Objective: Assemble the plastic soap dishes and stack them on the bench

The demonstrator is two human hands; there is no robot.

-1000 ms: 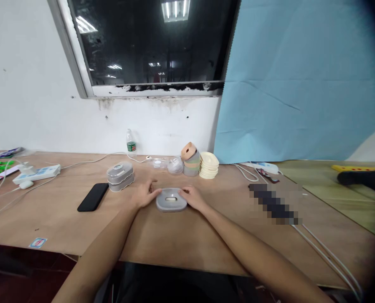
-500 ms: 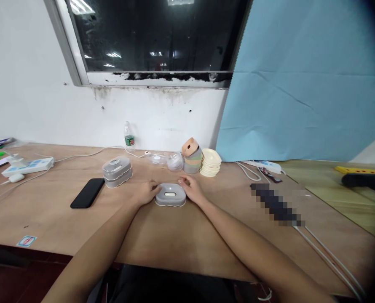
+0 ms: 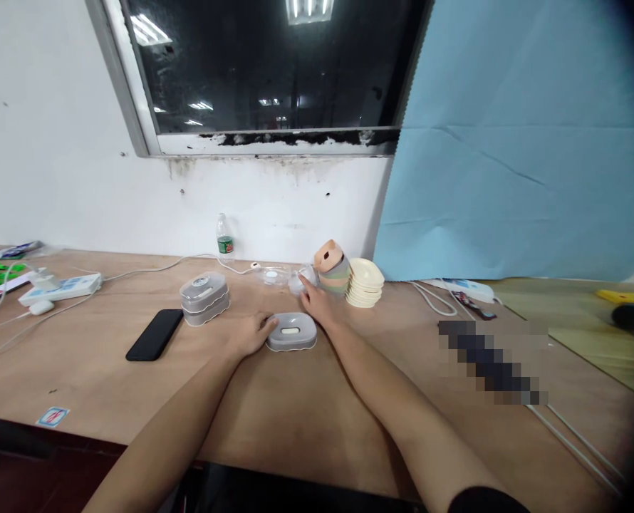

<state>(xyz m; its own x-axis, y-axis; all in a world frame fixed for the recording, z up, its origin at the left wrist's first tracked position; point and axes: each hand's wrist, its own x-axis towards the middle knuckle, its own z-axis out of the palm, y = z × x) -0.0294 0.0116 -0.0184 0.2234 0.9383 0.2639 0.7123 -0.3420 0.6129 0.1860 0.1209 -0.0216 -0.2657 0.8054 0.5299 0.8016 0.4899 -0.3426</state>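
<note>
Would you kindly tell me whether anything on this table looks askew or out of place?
The orange piece atop the coloured stack by the wall sits tilted, not nested flat like those below. The right hand is beside it. The grey box at the left hand lies flat, lidded; nothing looks spilled.

The left hand (image 3: 250, 333) lies palm down with the fingers loosely curled and the thumb pointing right. The bare left forearm (image 3: 189, 420) runs up to it from the lower left edge. The right hand (image 3: 317, 305) is farther forward, palm down and fingers stretched out and unclenched, on the bare right forearm (image 3: 392, 406), which enters from the lower right.
</note>
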